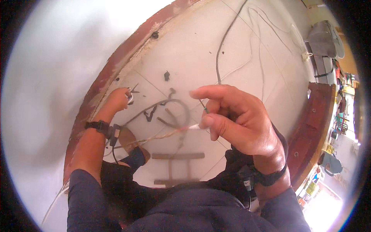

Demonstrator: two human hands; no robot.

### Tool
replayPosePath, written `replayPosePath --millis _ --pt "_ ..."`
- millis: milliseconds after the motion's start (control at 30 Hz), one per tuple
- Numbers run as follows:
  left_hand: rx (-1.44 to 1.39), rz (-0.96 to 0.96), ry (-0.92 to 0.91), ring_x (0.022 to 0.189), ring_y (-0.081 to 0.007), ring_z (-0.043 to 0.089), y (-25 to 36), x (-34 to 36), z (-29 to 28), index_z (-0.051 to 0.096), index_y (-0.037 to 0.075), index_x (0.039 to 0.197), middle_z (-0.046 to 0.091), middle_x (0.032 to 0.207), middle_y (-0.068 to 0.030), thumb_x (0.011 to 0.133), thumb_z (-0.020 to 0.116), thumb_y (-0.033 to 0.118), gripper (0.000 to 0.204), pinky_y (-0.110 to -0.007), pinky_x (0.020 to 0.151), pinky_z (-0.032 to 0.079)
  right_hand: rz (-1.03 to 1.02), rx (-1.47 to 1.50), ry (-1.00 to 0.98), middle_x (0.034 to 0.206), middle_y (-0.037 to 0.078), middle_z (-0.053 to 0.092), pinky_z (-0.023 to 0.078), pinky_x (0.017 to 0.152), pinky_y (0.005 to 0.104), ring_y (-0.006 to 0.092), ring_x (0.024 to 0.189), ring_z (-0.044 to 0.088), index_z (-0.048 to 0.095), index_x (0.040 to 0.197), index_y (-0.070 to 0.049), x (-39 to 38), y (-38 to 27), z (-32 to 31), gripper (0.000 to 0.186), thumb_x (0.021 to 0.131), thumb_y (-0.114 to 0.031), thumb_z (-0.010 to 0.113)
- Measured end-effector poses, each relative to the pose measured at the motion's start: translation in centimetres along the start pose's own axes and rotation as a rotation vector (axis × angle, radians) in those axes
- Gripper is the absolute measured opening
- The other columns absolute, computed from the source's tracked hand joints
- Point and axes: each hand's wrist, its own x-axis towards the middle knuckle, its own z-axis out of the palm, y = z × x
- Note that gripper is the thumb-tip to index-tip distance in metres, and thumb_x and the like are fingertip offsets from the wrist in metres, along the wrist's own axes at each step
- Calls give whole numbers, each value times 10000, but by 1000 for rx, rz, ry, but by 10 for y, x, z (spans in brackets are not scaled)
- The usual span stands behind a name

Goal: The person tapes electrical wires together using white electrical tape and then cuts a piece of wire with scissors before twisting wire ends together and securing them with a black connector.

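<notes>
My right hand (245,121) is closed in a pinch, with the thumb on a cable's white end. From it a thin dark wire with a green part (206,110) sticks up to the index fingertip. The cable's twisted pale length (158,137) runs off to the lower left, past my shoe (133,139). Over by the wall's foot, my left hand (117,99) is closed around scissors (134,89). Their short dark blades stand apart and point away from me; the fingers partly hide the handles.
Black scraps (167,75) and a curved grey cable (187,108) lie on the pale tiled floor. A dark cable (221,50) and thin white cords (251,42) stretch across the far side. Reddish skirting (112,63) borders the left wall. A low frame (177,156) lies near my legs.
</notes>
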Motion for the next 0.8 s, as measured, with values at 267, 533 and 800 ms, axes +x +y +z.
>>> replayPosePath --millis 267,533,800 --pt "-240 -115 -26 852 -249 689 63 -33 -70 677 42 1097 705 905 -170 845 647 121 266 -358 750 529 -27 -104 -26 816 23 584 448 589 214 78 680 578 551 1292 50 5 -11 1 370 926 8 583" --pt "-482 392 13 852 -142 638 171 -166 -146 663 29 1061 674 935 -46 794 754 75 286 -296 751 527 -93 -78 48 825 18 619 450 585 221 74 661 586 581 1264 11 0 -18 3 349 925 -65 609" --pt "-235 563 368 771 -189 634 216 -226 -97 670 55 1000 630 861 -68 693 860 135 369 -324 656 506 -172 -57 71 845 43 652 453 592 229 85 653 589 583 1256 4 5 -8 2 339 936 -103 612"
